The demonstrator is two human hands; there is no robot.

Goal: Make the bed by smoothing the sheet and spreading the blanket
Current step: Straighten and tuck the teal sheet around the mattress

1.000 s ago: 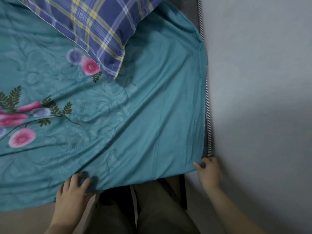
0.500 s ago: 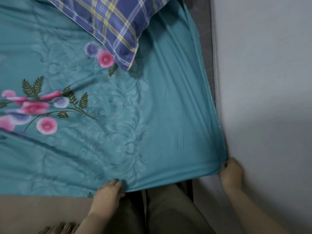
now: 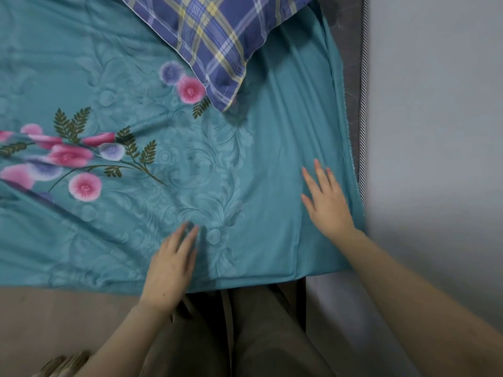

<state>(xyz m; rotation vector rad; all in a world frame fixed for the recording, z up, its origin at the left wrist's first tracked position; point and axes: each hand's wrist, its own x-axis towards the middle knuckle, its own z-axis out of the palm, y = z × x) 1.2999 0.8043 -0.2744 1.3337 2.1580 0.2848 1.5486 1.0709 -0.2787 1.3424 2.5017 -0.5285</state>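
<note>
I've got left hand (image 3: 171, 265) & right hand (image 3: 328, 202) flat, fingers straight, on the teal sheet (image 3: 258, 164) nr its front-right corner; creases show, no blanket in view, so early on imo.

Bed (image 3: 351, 28): grey mattress (image 3: 352, 85) shows only as a narrow strip down the right side, striped piping (image 3: 363, 126) on its edge, set close against the wall (image 3: 435, 118). Teal sheet (image 3: 272, 164), pink and purple flower print, covers the rest; near hem lies along the front edge. Creases fan in from the left, long folds by the right edge. Blue plaid pillow (image 3: 217, 36) lies on the sheet at the far end, corner toward the flowers
</note>
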